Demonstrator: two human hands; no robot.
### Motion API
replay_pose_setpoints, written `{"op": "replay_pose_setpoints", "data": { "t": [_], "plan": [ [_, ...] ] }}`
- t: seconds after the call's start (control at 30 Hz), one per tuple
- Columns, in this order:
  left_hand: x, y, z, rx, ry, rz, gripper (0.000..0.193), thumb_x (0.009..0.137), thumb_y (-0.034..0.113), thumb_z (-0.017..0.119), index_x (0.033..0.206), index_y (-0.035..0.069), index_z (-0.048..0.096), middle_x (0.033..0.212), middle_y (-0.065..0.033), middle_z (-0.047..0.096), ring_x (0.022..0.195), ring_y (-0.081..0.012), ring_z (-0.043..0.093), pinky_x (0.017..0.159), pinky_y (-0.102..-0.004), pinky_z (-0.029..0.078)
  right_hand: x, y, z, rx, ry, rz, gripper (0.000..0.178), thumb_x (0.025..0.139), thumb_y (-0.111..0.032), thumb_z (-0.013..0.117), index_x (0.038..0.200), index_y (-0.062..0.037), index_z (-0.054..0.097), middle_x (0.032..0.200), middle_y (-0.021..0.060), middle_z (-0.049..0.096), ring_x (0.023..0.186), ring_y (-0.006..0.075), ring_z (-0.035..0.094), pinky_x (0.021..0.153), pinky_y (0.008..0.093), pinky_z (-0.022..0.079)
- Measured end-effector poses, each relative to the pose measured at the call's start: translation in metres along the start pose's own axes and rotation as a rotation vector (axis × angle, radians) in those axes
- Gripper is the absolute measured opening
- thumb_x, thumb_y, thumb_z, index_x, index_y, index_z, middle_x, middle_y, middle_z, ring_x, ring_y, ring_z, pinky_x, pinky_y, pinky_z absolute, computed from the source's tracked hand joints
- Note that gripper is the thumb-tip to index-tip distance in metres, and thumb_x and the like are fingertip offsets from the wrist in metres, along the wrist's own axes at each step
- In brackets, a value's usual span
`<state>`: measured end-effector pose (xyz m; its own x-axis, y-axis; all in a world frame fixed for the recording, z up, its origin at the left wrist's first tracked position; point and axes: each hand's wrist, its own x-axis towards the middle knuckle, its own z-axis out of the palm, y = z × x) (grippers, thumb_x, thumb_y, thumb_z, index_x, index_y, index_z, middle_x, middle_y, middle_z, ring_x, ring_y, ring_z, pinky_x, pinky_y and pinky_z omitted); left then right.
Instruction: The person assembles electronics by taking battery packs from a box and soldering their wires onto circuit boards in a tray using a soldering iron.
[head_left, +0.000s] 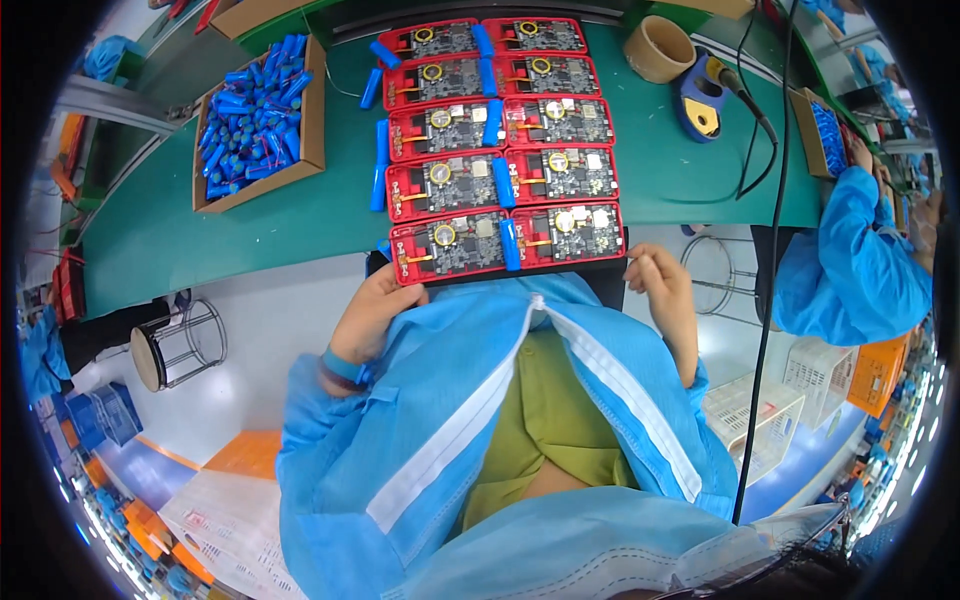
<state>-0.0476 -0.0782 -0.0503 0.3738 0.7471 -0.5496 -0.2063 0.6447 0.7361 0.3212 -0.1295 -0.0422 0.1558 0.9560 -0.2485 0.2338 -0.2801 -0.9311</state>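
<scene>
Two columns of red open cases (448, 245) with circuit boards and round coin cells lie on a black tray (520, 270) at the bench's front edge. Blue wrapped battery cells (511, 244) rest between the columns, and more lie along the left side. My left hand (378, 310) is closed on the tray's near left corner, fingertips partly hidden beneath it. Beside the near right corner is my right hand (664, 287), its fingers curled in; whether they grip anything is hidden.
A cardboard box of blue cells (314, 130) stands on the green bench (340, 232) at left. Back right are a tan round pot (659, 49) and a soldering iron stand (703, 105). A black cable (770, 300) hangs at right. A blue-sleeved person (850, 265) works beyond it.
</scene>
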Motion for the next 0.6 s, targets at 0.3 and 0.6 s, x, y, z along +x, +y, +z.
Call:
{"op": "replay_pose_setpoints", "data": {
  "t": [0.3, 0.6],
  "plan": [
    [0.004, 0.008, 0.007, 0.139, -0.102, 0.035, 0.019, 0.085, 0.011, 0.062, 0.101, 0.003, 0.055, 0.084, -0.0023, 0.06, 0.071, -0.0068, 0.053, 0.066, -0.0209, 0.044, 0.008, 0.008, 0.02, 0.7, -0.102, 0.138, 0.032, 0.093, -0.016, 0.052, 0.119, 0.001, 0.044, 0.102, 0.0105, 0.06, 0.075, 0.015, 0.061, 0.069, 0.0268, 0.049],
    [0.033, 0.06, 0.003, 0.426, -0.146, 0.172, 0.028, 0.085, 0.014, 0.062, 0.11, 0.007, 0.052, 0.073, -0.0006, 0.058, 0.054, -0.0031, 0.042, 0.046, -0.0187, 0.031, 0.021, -0.013, 0.037, 0.702, -0.221, 0.018, 0.043, 0.092, -0.01, 0.053, 0.13, 0.0036, 0.037, 0.109, 0.0132, 0.06, 0.089, 0.0187, 0.065, 0.078, 0.0304, 0.055]
  ]
}}
